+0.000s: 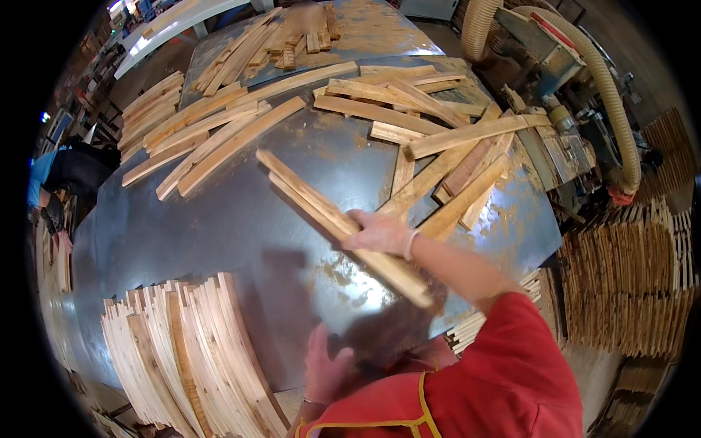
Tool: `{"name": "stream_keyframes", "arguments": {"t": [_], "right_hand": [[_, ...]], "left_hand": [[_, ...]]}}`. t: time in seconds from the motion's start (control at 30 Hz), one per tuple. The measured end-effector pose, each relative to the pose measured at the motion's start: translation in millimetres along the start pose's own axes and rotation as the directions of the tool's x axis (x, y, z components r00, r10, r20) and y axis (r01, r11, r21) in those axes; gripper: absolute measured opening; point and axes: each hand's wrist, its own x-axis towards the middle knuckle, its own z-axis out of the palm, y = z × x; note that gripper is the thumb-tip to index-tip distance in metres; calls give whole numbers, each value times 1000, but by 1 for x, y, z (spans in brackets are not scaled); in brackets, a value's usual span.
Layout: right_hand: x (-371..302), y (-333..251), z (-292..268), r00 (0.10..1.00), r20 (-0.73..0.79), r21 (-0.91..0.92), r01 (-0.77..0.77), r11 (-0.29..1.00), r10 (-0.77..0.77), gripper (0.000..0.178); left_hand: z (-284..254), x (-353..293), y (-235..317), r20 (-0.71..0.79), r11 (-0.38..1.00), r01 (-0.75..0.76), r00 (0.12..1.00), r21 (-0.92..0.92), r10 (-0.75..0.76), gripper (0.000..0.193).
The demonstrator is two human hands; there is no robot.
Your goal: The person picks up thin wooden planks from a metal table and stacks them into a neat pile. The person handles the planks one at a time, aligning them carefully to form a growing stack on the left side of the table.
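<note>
Two narrow wooden strips [310, 196], lying side by side, are gripped from above by my right hand [376, 232], which wears a pale glove. They slant across the middle of the metal table [219, 237], their near end blurred. My left hand [326, 363], gloved too, is at the table's near edge with its fingers apart and nothing in it. To its left, a row of pale wooden strips [186, 347] stands packed closely together. Just beyond my right hand lies a loose, crossed pile of wooden strips [438, 175].
More strips [241, 142] lie spread at the far left of the table, with another pile [292, 44] behind. A machine with a ribbed hose [617, 95] stands at the right. Stacked wood [621, 277] fills the right side. Another person [73, 175] is at the far left.
</note>
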Motion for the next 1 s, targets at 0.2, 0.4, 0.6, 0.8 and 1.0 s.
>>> {"name": "stream_keyframes", "arguments": {"t": [0.2,0.4,0.6,0.8,1.0], "right_hand": [[-45,-14,194,993,-85,704,1,710,83,86],[-84,36,310,995,-95,387,71,919,-37,77],[18,-120,35,799,-508,318,521,792,-321,76],[2,-22,-22,658,-548,-410,328,851,-517,60],[-74,132,-19,943,-319,-839,-233,492,-97,50]], "left_hand": [[-12,-45,6,293,627,328,942,-706,-163,79],[-26,-93,-39,85,970,137,984,203,-157,91],[-40,-108,-75,-102,986,-42,993,163,59,90],[-44,-87,-33,-106,984,-104,987,146,120,81],[-41,-51,-1,-31,966,-87,995,244,98,79]]}}
